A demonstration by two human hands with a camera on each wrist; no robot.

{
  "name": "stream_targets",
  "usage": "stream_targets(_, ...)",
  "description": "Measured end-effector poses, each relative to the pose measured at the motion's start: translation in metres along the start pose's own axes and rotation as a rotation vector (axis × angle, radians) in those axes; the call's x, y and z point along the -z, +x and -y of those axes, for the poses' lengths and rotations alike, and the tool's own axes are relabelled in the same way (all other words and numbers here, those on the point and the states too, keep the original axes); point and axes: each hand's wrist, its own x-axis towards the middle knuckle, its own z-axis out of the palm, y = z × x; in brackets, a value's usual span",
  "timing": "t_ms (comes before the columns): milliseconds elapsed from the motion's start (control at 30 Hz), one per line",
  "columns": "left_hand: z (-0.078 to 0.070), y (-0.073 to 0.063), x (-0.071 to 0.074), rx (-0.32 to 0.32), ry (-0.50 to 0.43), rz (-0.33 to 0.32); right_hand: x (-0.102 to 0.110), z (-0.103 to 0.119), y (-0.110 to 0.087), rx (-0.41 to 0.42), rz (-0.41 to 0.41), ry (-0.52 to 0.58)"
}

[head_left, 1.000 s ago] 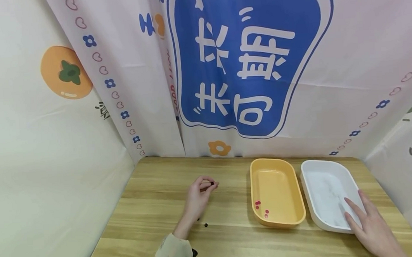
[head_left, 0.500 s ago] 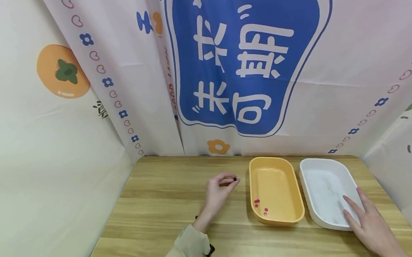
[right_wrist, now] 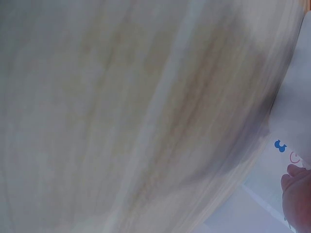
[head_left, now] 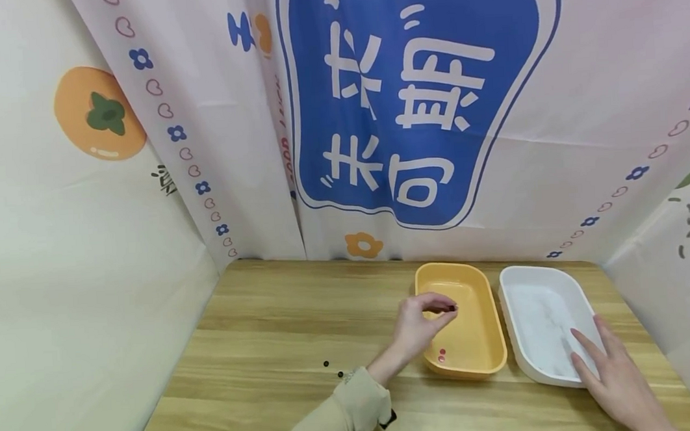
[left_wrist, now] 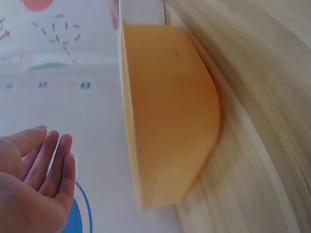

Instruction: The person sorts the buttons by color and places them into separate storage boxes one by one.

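Note:
My left hand (head_left: pixel 423 322) is over the yellow tray (head_left: pixel 495 344), its thumb and fingertips pinching a small black bead (head_left: pixel 452 308). In the left wrist view the same hand (left_wrist: pixel 39 179) appears beside the tray's orange-yellow wall (left_wrist: pixel 170 116); the bead is hidden there. Two small red pieces (head_left: pixel 442 352) lie at the tray's near left. Two more black beads (head_left: pixel 326 363) lie on the table, left of my sleeve. My right hand (head_left: pixel 617 377) rests at the right rim of the white tray (head_left: pixel 522 356), fingers fairly straight and reaching over its edge.
Both trays stand side by side on the wooden table (head_left: pixel 257 324), the white one at the right. Behind the table hangs a printed cloth (head_left: pixel 496 188) with a blue panel. Another pale cloth (head_left: pixel 89 255) hangs along the left side.
My left hand has moved right with the black bead, from above the bare table to over the yellow tray, now covering some red pieces. My right hand has stayed at the white tray.

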Motion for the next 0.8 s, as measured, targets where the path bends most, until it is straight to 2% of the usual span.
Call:
stream_targets(333,-0.019,0.011,-0.044,-0.084,0.067,0.102,0.001,-0.002,0.002,0.001,-0.007,0.004)
stream_targets(567,-0.027,0.016,-0.078,-0.033,0.059,0.191,-0.002,-0.002,0.001,0.017,-0.028,0.023)
stream_targets(667,-0.028,0.017,-0.09,-0.054,0.118,0.224,-0.003,-0.002,0.0,0.015,-0.029,0.021)
stream_targets(800,-0.029,0.016,-0.103,-0.108,0.246,0.246,-0.003,-0.003,0.0,0.016,-0.034,0.018)
